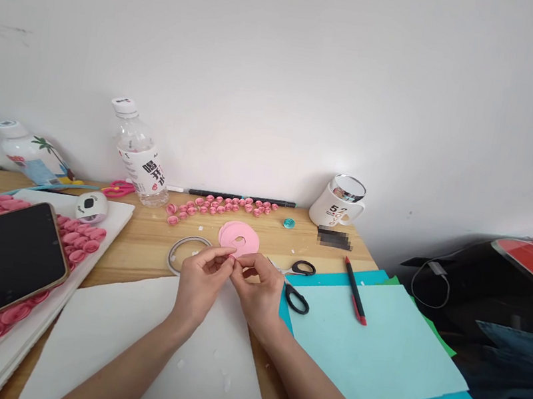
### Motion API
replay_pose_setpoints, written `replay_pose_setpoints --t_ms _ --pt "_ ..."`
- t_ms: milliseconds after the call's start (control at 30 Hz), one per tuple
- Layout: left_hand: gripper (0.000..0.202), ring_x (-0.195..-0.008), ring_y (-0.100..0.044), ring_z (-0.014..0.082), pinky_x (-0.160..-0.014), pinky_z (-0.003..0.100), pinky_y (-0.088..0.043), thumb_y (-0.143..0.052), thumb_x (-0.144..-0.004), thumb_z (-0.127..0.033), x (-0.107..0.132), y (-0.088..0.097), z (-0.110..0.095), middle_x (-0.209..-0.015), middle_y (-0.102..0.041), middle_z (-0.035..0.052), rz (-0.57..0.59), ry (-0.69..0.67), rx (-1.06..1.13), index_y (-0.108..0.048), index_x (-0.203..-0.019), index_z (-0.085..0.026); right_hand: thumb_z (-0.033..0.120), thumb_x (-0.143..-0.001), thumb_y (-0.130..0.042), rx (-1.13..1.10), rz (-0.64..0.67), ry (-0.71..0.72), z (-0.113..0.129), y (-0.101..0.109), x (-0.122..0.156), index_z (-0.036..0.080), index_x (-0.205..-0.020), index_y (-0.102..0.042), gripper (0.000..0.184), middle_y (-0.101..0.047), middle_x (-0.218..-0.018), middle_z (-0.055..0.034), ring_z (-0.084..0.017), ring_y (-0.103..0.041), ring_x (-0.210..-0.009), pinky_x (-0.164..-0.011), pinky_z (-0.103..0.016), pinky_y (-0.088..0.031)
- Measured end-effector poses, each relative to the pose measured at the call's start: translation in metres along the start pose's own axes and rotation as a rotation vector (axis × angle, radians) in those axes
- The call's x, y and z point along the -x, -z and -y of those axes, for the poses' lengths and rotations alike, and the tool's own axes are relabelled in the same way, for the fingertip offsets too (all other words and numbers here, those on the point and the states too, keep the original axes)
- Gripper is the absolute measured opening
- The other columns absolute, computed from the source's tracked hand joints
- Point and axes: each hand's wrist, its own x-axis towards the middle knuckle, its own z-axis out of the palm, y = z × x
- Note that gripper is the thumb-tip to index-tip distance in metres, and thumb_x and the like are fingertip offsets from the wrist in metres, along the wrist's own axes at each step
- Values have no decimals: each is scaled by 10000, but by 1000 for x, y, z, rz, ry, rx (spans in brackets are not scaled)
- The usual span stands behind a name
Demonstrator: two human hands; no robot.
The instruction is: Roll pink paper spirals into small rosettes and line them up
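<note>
My left hand (202, 284) and my right hand (259, 289) meet at the middle of the table, fingertips pinched together. Between them is a small piece of pink paper (232, 256), mostly hidden by the fingers. Just beyond lie flat pink paper spirals (249, 234), overlapping each other, with a hole near the centre. A roll of tape (170, 257) rests left of my left hand. Scissors (289, 291) with black handles lie close to my right hand. Under my wrists is a white board (124, 332) with small scraps on it.
Several small pink paper roses (228, 204) line the back, beside a teal one (289, 223). A bottle (138, 159) and a mug (323, 205) stand near the wall. At left, a phone (19, 258) lies on rose-covered board; at right, a pen (354, 291) lies on blue paper (385, 346).
</note>
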Motion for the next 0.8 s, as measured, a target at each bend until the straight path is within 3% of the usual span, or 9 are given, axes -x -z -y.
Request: replay_pose_setpoints --t_ms 67,200,300,433,600,800 --pt "209 -771 -626 166 -734 275 -514 -635 -658 -246 0 0 -1 -832 -684 54 4 25 29 -681 -844 -162 266 -727 -560 -6 -8 -9 0 1 -1 209 -648 -599 105 -624 -613 2 -127 -555 -552 -571 -266 -490" --pt "324 -800 -632 180 -749 307 -519 -644 -658 -277 -4 4 -7 -859 -690 65 119 112 92 -661 -957 -154 302 -722 -582 -195 7 -248 2 3 -5 184 -676 -603 129 -657 -661 -21 -147 -605 -605 -583 -268 -498" --pt "341 -812 -634 184 -732 309 -529 -632 -671 -284 -7 7 -10 -892 -688 66 157 112 53 -653 -988 -160 332 -709 -599 -287 17 -327 4 4 -8 168 -665 -599 170 -664 -666 -34 -159 -620 -622 -598 -275 -499" --pt "328 -801 -640 190 -726 298 -537 -653 -654 -302 -7 6 -9 -888 -695 60 144 29 2 -674 -949 -161 309 -710 -593 -298 29 -329 2 3 -8 163 -673 -603 151 -659 -679 -36 -154 -612 -626 -596 -269 -494" --pt "248 -656 -642 177 -590 268 -547 -665 -641 -299 -5 5 -9 -776 -706 37 75 4 -51 -707 -853 -178 261 -720 -562 -321 81 -322 -3 0 -4 171 -693 -594 99 -626 -702 -20 -147 -604 -663 -618 -262 -496" --pt "150 -689 -644 177 -653 283 -545 -645 -654 -251 -5 5 -6 -812 -707 42 53 -77 -86 -719 -762 -180 256 -714 -558 -207 106 -277 -3 1 -4 171 -657 -590 107 -591 -736 -22 -134 -577 -653 -577 -252 -505"
